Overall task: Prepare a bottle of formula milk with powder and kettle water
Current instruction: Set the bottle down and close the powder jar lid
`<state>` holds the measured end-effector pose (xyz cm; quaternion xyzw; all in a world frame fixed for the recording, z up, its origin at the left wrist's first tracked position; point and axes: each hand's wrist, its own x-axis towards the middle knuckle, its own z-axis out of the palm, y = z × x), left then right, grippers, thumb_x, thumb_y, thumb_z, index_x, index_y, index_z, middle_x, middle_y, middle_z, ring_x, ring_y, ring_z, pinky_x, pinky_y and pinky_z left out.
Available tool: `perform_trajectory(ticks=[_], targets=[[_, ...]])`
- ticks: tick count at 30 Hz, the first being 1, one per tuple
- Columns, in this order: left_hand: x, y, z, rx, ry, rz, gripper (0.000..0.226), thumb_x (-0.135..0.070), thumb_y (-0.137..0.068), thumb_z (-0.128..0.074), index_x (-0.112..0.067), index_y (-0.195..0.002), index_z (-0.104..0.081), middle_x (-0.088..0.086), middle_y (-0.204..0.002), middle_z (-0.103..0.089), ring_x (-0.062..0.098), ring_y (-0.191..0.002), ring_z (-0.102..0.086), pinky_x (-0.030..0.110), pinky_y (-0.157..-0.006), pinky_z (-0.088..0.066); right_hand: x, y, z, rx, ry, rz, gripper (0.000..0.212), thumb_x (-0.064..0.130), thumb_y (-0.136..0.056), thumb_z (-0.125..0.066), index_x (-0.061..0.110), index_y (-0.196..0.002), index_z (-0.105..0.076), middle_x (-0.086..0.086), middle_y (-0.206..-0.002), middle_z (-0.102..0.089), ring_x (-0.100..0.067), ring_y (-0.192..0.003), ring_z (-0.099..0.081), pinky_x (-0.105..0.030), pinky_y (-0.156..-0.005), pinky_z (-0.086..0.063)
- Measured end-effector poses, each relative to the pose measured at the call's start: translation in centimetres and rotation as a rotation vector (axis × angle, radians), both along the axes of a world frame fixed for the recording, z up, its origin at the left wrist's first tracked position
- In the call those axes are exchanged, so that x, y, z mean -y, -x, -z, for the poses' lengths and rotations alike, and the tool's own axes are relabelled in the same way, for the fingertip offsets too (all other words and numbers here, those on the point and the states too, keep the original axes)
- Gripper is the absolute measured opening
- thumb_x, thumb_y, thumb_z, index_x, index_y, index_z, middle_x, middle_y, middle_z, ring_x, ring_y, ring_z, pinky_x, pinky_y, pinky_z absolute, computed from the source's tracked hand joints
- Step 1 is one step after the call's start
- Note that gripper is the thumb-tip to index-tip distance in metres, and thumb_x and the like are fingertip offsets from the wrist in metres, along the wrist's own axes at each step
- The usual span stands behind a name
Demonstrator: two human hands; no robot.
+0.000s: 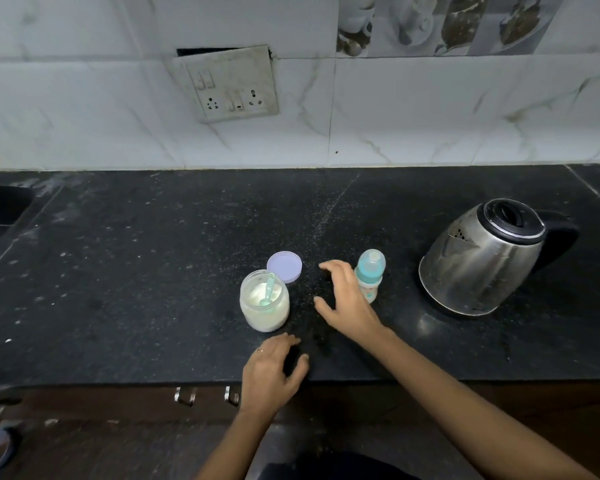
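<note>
the task looks barely begun. the powder jar [264, 301] stands open on the dark surface [153, 271], a teal scoop [268, 289] resting in the powder and its lilac lid [284, 266] lying just behind it. right of the jar the bottle [370, 275] stands upright and capped, so probably nothing has gone in. the kettle [482, 258] sits further right. the right hand [347, 299] hovers between jar and bottle, fingers spread, holding nothing. the left hand [271, 368], in front of the jar, rests loosely curled and empty. uncapping, scooping, pouring and shaking remain.
</note>
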<state>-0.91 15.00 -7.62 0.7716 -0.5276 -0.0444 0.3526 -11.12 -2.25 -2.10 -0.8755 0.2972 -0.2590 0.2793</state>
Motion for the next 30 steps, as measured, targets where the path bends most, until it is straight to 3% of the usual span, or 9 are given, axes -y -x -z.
perform_trajectory(ticks=[3,7,10,12,16,21,24,27,30], targets=[[-1.6,-1.4,-0.3,-0.022,-0.033,-0.132,0.03,-0.047,-0.079,-0.056,-0.023,-0.095,-0.065,-0.01,-0.097,-0.066,0.01,-0.097,-0.06,0.024,-0.077,-0.05,2.0,-4.4,0.3,-0.257,-0.201,-0.044,0.089,0.022,-0.077,-0.075,0.007,-0.147,-0.021,-0.013,-0.147,-0.025,-0.026,-0.138,-0.026,-0.039,-0.113,-0.028],[-1.9,-3.5,-1.2,-0.201,-0.065,-0.298,0.051,-0.042,-0.075,-0.076,-0.021,-0.117,-0.054,-0.008,-0.114,-0.057,0.012,-0.108,-0.053,0.028,-0.085,-0.047,4.2,-8.8,1.3,-0.364,-0.327,-0.082,0.113,0.031,-0.071,-0.084,0.01,-0.152,-0.008,-0.013,-0.157,-0.016,-0.03,-0.145,-0.012,-0.043,-0.117,-0.02],[-0.8,-5.0,-2.4,-0.396,-0.036,-0.292,0.081,-0.039,-0.069,-0.082,-0.019,-0.136,-0.041,-0.011,-0.131,-0.045,0.006,-0.122,-0.043,0.024,-0.097,-0.037,5.1,-10.6,2.2,-0.418,-0.344,-0.097,0.114,0.035,-0.069,-0.085,0.023,-0.153,-0.009,-0.007,-0.159,-0.015,-0.032,-0.147,-0.001,-0.05,-0.117,-0.016],[-0.1,-5.8,-3.0,-0.455,-0.03,-0.259,0.095,-0.041,-0.065,-0.085,-0.019,-0.143,-0.034,-0.015,-0.136,-0.037,0.0,-0.126,-0.035,0.022,-0.101,-0.032,5.2,-11.3,2.4,-0.423,-0.315,-0.081,0.107,0.035,-0.069,-0.084,0.024,-0.152,-0.016,-0.01,-0.154,-0.027,-0.033,-0.146,-0.009,-0.049,-0.115,-0.023],[1.3,-6.9,-3.8,-0.511,-0.016,-0.193,0.104,-0.044,-0.059,-0.086,-0.023,-0.145,-0.033,-0.019,-0.142,-0.035,-0.003,-0.128,-0.034,0.018,-0.103,-0.028,5.3,-11.0,0.1,-0.47,-0.118,-0.127,0.104,0.028,-0.067,-0.084,0.021,-0.149,-0.021,-0.01,-0.137,-0.041,-0.032,-0.132,-0.029,-0.044,-0.106,-0.036],[2.9,-7.6,-5.0,-0.6,-0.018,-0.06,0.086,-0.041,-0.053,-0.088,-0.049,-0.125,-0.043,-0.023,-0.129,-0.053,-0.007,-0.117,-0.049,0.02,-0.097,-0.04,5.3,-9.8,-6.6,-0.967,0.388,-0.495,0.124,-0.001,-0.063,-0.079,0.033,-0.151,0.001,-0.011,-0.128,-0.04,-0.03,-0.118,-0.037,-0.04,-0.089,-0.044],[3.6,-8.0,-5.1,-0.629,-0.028,-0.04,0.085,-0.045,-0.049,-0.087,-0.051,-0.122,-0.044,-0.023,-0.124,-0.056,-0.007,-0.113,-0.051,0.019,-0.092,-0.042,4.0,-9.8,-9.4,-0.949,0.245,-0.611,0.126,0.0,-0.062,-0.08,0.04,-0.149,0.004,-0.005,-0.122,-0.041,-0.024,-0.115,-0.037,-0.041,-0.084,-0.048],[4.0,-8.5,-4.9,-0.66,-0.051,-0.027,0.089,-0.04,-0.051,-0.089,-0.05,-0.125,-0.041,-0.022,-0.121,-0.057,-0.007,-0.11,-0.053,0.016,-0.086,-0.043,3.1,-10.9,-10.5,-0.754,0.075,-0.707,0.118,0.008,-0.063,-0.081,0.045,-0.144,-0.004,0.001,-0.118,-0.044,-0.02,-0.114,-0.036,-0.039,-0.086,-0.046],[4.6,-9.0,-4.5,-0.707,-0.059,-0.031,0.089,-0.033,-0.053,-0.091,-0.044,-0.127,-0.043,-0.02,-0.118,-0.058,-0.006,-0.108,-0.054,0.013,-0.079,-0.043,2.6,-12.1,-9.8,-0.71,0.078,-0.768,0.101,0.02,-0.063,-0.081,0.036,-0.141,-0.019,0.003,-0.121,-0.048,-0.018,-0.114,-0.036,-0.039,-0.088,-0.045]])
